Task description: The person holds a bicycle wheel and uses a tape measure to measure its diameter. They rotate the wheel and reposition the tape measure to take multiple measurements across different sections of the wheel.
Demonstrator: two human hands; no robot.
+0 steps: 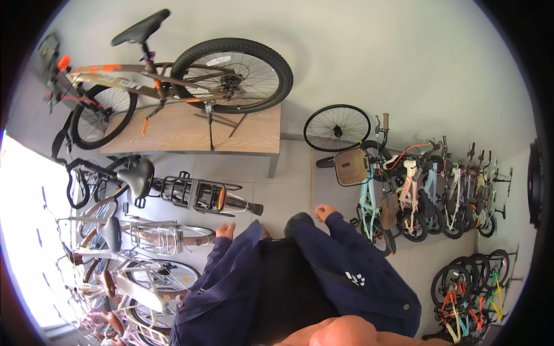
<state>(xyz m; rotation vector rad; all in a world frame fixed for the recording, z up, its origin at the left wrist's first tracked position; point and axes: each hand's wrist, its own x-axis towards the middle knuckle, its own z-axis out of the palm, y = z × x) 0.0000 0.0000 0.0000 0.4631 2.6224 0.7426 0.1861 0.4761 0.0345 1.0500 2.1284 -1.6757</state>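
Both arms, in dark blue sleeves, hang down at my sides. My left hand [225,231] is loosely curled with nothing visible in it. It is nearest the rear wheel of a bicycle with a silver rack [158,233] and the black rear rack [196,195] of another bicycle, touching neither. My right hand [325,213], also curled and seemingly holding nothing, hangs apart from a light blue child's bicycle [367,202] with a brown basket [351,167]. The undersides of the fingers are hidden on both hands.
Ahead, a mountain bike [158,81] stands on a wooden table [190,130]. A loose wheel [337,128] leans against the wall. Several small bicycles [453,193] line the right side, with more small bicycles [461,300] at lower right. Parked bicycles [144,288] crowd the left.
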